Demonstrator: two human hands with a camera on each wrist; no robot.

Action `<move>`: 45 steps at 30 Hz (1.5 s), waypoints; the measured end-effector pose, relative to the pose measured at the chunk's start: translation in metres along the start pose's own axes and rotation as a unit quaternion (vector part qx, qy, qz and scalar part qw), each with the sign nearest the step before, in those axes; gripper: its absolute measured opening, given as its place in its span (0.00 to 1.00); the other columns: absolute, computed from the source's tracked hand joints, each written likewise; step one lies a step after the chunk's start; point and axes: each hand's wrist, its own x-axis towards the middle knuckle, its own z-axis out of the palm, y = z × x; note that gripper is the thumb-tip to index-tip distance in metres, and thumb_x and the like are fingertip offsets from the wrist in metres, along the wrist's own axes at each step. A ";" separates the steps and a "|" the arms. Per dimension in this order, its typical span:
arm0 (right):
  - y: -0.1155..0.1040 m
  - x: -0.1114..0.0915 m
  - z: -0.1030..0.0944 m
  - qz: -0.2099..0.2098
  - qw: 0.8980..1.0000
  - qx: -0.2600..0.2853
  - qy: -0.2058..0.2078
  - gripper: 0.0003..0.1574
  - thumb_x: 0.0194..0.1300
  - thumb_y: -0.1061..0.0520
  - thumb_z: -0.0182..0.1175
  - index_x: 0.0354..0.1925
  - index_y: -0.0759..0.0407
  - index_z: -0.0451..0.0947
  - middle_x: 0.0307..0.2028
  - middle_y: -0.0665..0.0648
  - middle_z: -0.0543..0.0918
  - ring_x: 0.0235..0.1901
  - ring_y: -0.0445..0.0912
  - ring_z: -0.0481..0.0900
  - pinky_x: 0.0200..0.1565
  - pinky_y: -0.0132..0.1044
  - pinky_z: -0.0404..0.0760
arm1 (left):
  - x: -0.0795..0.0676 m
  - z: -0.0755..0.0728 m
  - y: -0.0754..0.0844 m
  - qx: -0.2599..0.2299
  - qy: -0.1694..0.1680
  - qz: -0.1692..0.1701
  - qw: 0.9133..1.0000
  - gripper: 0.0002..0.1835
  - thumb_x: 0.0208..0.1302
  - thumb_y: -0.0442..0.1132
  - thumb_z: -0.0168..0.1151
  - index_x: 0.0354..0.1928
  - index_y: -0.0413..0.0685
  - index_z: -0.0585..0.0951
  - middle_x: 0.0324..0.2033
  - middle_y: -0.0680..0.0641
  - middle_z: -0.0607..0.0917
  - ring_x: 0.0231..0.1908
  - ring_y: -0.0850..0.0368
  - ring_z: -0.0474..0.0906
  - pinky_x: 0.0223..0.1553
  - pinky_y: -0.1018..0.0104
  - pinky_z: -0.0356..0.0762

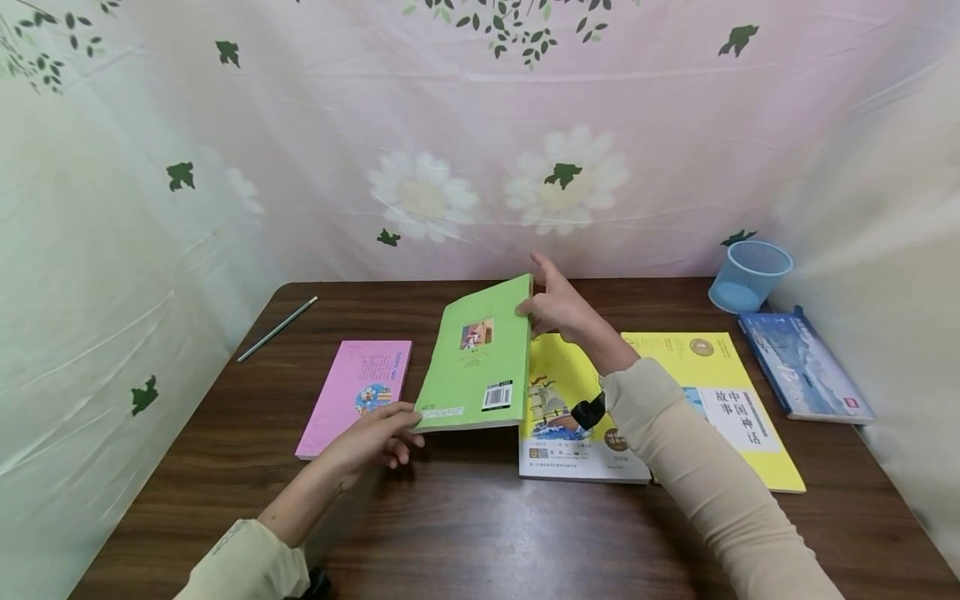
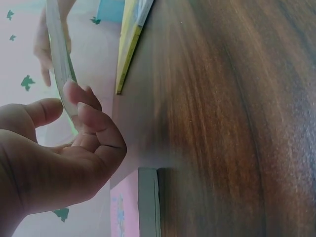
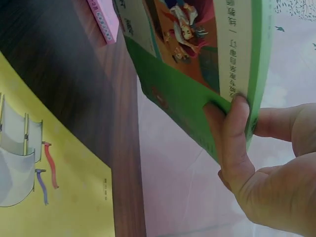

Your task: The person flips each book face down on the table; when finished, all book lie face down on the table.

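A glossy yellow paperback book with a sailing ship printed on its cover (image 1: 558, 454) lies flat on the dark brown wood-grain surface (image 1: 480, 542). Left of this ship book, a thin bright-green paperback book with a small picture and a barcode on its back cover (image 1: 476, 358) is held tilted above the surface, its right edge overlapping the ship book's left side in the head view. The right hand (image 1: 558, 308) pinches the green book near the top of its spine edge, thumb on the back cover and fingers on the illustrated front, as the right wrist view shows. The left hand (image 1: 371, 442) holds the opposite lower corner between thumb and curled fingers.

Farther left of the ship book, beyond the green one, a pink rectangular book with a cartoon on its cover (image 1: 356, 400) lies flat, and a slender grey-green stick (image 1: 277, 329) rests behind it. Just right of the ship book is another yellow paperback with a white title panel (image 1: 738, 417); the right forearm hides where the two meet. Well to the right of the ship book lies a blue-and-white book (image 1: 806, 367), with a translucent light-blue plastic cup (image 1: 735, 287) standing just behind it.
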 end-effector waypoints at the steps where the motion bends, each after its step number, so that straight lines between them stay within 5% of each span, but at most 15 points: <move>1: 0.001 0.000 0.000 -0.003 1.000 -0.001 -0.001 0.63 0.66 0.69 0.57 0.80 0.37 0.30 0.80 0.61 0.41 0.20 0.49 0.79 0.28 0.46 0.86 | -0.001 -0.001 0.000 -0.002 0.004 0.001 1.000 0.28 0.73 0.51 0.55 0.65 0.40 0.67 0.34 0.47 0.84 0.23 0.63 0.74 0.28 0.70 0.73; 19: 0.020 0.007 0.008 -0.018 0.998 -0.049 -0.020 0.61 0.66 0.67 0.58 0.80 0.37 0.34 0.79 0.64 0.42 0.26 0.49 0.77 0.35 0.58 0.84 | -0.016 -0.002 0.004 -0.008 0.047 0.025 0.999 0.25 0.73 0.47 0.57 0.62 0.38 0.68 0.26 0.50 0.82 0.22 0.63 0.70 0.28 0.69 0.71; 45: 0.041 0.017 0.012 0.029 0.996 -0.038 -0.069 0.55 0.71 0.56 0.58 0.80 0.40 0.35 0.80 0.61 0.37 0.55 0.62 0.80 0.38 0.47 0.87 | -0.020 -0.002 -0.001 0.001 0.061 0.018 0.998 0.26 0.73 0.46 0.57 0.63 0.36 0.66 0.28 0.49 0.82 0.24 0.61 0.72 0.29 0.67 0.71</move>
